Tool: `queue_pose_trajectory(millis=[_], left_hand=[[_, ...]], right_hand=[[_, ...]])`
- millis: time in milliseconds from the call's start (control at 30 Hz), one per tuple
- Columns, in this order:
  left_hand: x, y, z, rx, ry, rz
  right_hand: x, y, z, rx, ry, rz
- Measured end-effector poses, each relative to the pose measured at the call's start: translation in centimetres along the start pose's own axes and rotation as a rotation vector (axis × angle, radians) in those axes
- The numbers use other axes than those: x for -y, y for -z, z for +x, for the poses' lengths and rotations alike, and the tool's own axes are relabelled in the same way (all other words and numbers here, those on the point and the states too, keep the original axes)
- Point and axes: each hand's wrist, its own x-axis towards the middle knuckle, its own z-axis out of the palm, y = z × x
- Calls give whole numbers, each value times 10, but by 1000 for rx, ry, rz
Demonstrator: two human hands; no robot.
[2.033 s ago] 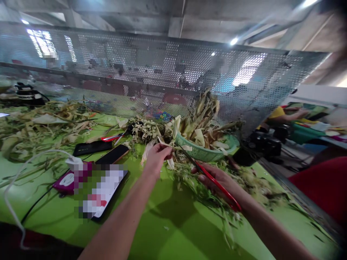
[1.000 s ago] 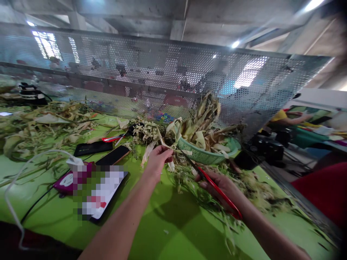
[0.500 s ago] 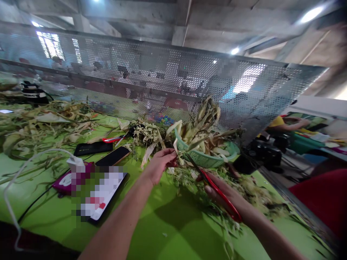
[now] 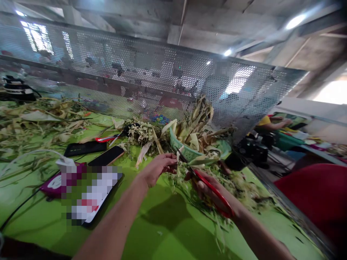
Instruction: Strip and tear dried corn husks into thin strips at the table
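The left hand has its grip closed on a pale dried husk strip — the right hand grasps red-handled scissors, blades beside it, near the light-green plastic basket.

1. The left hand pinches a pale husk piece.
2. The right hand holds red-handled scissors, blades pointing toward the bench's far edge.
3. A green basket of dry husks stands near that edge, before a perforated screen.
4. Loose greenery lies near the right edge.
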Motion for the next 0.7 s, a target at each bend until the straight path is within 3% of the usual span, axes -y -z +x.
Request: queue_pose_trajectory(millis=[400,700], left_hand=[[-3,-3,-1,-9,19,-9],[-3,-3,-3,37,2,23]], right_hand=[[-5,-4,1,-34,-20,9],[-12,-4,5,-148,-17,-77]])
